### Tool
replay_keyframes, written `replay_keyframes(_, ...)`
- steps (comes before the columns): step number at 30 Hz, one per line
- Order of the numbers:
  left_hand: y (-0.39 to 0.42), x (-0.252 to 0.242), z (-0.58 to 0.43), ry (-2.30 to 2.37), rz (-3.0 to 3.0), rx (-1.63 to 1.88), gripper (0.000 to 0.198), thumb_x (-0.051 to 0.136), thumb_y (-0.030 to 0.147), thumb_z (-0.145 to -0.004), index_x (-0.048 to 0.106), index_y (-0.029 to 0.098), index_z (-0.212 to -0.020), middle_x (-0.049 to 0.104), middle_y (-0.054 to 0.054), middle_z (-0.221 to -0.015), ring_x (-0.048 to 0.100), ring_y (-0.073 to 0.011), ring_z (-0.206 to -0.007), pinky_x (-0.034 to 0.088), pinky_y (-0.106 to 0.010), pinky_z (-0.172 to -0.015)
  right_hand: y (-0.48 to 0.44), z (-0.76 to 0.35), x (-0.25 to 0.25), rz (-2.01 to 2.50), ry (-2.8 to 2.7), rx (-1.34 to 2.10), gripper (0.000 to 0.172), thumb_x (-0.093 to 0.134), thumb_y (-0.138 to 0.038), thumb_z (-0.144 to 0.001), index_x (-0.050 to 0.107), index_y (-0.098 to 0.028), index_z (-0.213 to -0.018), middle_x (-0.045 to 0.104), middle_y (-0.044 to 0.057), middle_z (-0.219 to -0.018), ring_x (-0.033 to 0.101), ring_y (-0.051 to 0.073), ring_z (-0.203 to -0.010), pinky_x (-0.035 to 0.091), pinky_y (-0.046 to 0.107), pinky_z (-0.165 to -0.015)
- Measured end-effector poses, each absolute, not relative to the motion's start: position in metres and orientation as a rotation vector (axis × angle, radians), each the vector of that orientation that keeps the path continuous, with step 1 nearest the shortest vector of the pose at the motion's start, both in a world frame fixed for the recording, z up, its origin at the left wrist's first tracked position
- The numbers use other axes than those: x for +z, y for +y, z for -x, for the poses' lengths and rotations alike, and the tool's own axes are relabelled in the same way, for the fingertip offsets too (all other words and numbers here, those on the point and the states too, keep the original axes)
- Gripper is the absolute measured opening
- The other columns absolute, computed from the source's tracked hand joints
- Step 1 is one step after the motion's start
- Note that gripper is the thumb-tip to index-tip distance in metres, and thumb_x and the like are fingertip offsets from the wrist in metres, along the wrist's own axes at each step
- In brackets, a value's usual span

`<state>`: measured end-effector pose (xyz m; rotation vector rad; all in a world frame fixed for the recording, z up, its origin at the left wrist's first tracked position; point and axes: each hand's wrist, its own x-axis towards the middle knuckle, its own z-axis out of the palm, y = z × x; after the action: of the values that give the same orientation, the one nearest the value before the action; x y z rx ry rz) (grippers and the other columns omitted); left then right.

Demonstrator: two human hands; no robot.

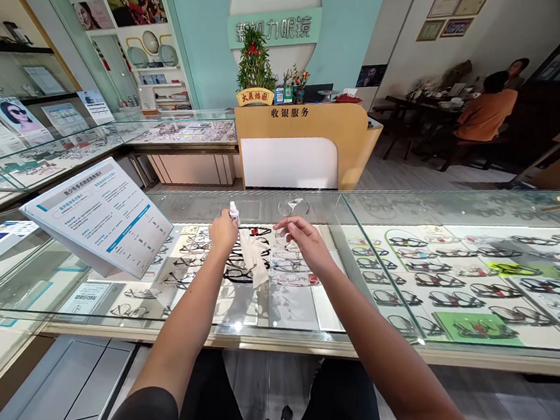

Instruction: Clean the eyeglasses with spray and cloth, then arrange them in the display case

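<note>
My left hand (223, 232) is closed round a small white spray bottle (234, 212), held upright over the glass counter (290, 314). My right hand (298, 233) pinches a pair of thin rimless glasses (293, 206) by one arm, the lenses pointing away from me. A beige cleaning cloth (254, 260) lies on the glass between and just below both hands. Under the glass, trays hold several dark eyeglass frames (237, 275).
A tilted white and blue info board (100, 217) stands on the counter at left. More frames fill the display case (475, 283) at right. A yellow cashier desk (303, 142) stands behind. A person in an orange shirt (486, 114) sits at a table far right.
</note>
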<state>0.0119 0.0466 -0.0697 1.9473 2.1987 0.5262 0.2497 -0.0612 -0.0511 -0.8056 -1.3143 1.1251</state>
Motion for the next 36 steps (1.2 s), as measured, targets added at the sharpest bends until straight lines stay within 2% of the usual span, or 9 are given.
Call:
replay_keyframes(6,0.045,-0.069,-0.015,2.21,-1.926,0.525,0.04,0.051,0.034,-0.113,0.059,0.017,-0.148,0.081,-0.019,-0.131,0.074,-0.0389,-0.128,0.053,-0.047,-0.103,-0.062,-0.251,-0.052,0.805,-1.318,1.126,0.028,0.072,-0.058,-0.104,0.078,-0.031,-0.106,0.08,0.004,-0.118,0.064,0.022,-0.097,0.048,0.037,-0.085)
replay_keyframes(11,0.034,-0.055,-0.013,2.291,-1.948,0.696,0.048,0.06,0.035,-0.107,0.057,0.016,-0.151,0.071,-0.022,-0.149,0.065,-0.0393,-0.14,0.052,-0.046,-0.108,-0.06,-0.252,-0.053,0.82,-1.32,1.11,0.032,0.071,-0.062,-0.103,0.077,-0.031,-0.107,0.08,0.005,-0.118,0.065,0.022,-0.096,0.05,0.037,-0.084)
replay_keyframes(14,0.025,-0.043,-0.011,2.278,-1.908,0.728,0.031,0.059,0.043,-0.106,0.071,0.022,-0.124,0.079,-0.017,-0.128,0.073,-0.0362,-0.122,0.054,-0.043,-0.099,-0.059,-0.253,-0.051,0.831,-1.3,1.112,0.035,0.073,-0.065,-0.101,0.077,-0.03,-0.107,0.081,0.005,-0.117,0.066,0.022,-0.094,0.05,0.037,-0.083)
replay_keyframes(17,0.018,-0.039,-0.013,2.156,-1.846,0.464,0.038,0.064,0.059,-0.102,0.072,0.025,-0.088,0.08,-0.014,-0.096,0.077,-0.0375,-0.105,0.053,-0.043,-0.091,-0.059,-0.254,-0.049,0.826,-1.287,1.117,0.036,0.074,-0.065,-0.099,0.077,-0.03,-0.106,0.081,0.005,-0.115,0.065,0.021,-0.093,0.05,0.037,-0.083)
replay_keyframes(21,0.012,-0.042,-0.014,2.019,-1.803,0.483,0.033,0.081,0.04,-0.088,0.062,0.023,-0.067,0.075,-0.014,-0.083,0.076,-0.0411,-0.104,0.052,-0.046,-0.093,-0.06,-0.254,-0.048,0.835,-1.288,1.111,0.036,0.073,-0.066,-0.099,0.076,-0.03,-0.106,0.082,0.005,-0.116,0.066,0.022,-0.093,0.05,0.038,-0.083)
replay_keyframes(28,0.011,-0.033,-0.011,1.597,-1.704,0.879,0.021,0.05,0.035,-0.104,0.062,0.023,-0.092,0.073,-0.004,-0.089,0.071,-0.0205,-0.086,0.057,-0.031,-0.081,-0.061,-0.256,-0.044,0.811,-1.248,1.126,0.037,0.074,-0.067,-0.098,0.075,-0.031,-0.106,0.082,0.004,-0.116,0.067,0.022,-0.095,0.051,0.038,-0.086)
replay_keyframes(30,0.009,-0.031,-0.014,1.324,-1.507,0.957,0.021,0.06,0.042,-0.1,0.064,0.021,-0.1,0.07,-0.001,-0.084,0.067,-0.016,-0.075,0.055,-0.028,-0.074,-0.062,-0.256,-0.043,0.792,-1.233,1.134,0.035,0.075,-0.065,-0.098,0.076,-0.031,-0.106,0.082,0.004,-0.116,0.068,0.023,-0.1,0.051,0.038,-0.088)
replay_keyframes(33,0.002,-0.031,-0.023,0.96,-1.233,0.918,0.049,0.088,0.053,-0.081,0.071,0.018,-0.111,0.063,0.004,-0.072,0.054,-0.011,-0.06,0.046,-0.024,-0.063,-0.062,-0.256,-0.044,0.774,-1.221,1.126,0.033,0.077,-0.064,-0.098,0.077,-0.031,-0.104,0.081,0.004,-0.116,0.069,0.025,-0.109,0.051,0.037,-0.09)
replay_keyframes(36,-0.008,-0.033,-0.032,0.827,-1.199,0.813,0.066,0.097,0.064,-0.072,0.075,0.015,-0.109,0.062,0.004,-0.069,0.05,-0.0096,-0.057,0.041,-0.024,-0.059,-0.06,-0.257,-0.048,0.798,-1.225,1.095,0.032,0.076,-0.063,-0.099,0.078,-0.032,-0.106,0.081,0.004,-0.122,0.069,0.025,-0.119,0.052,0.038,-0.096)
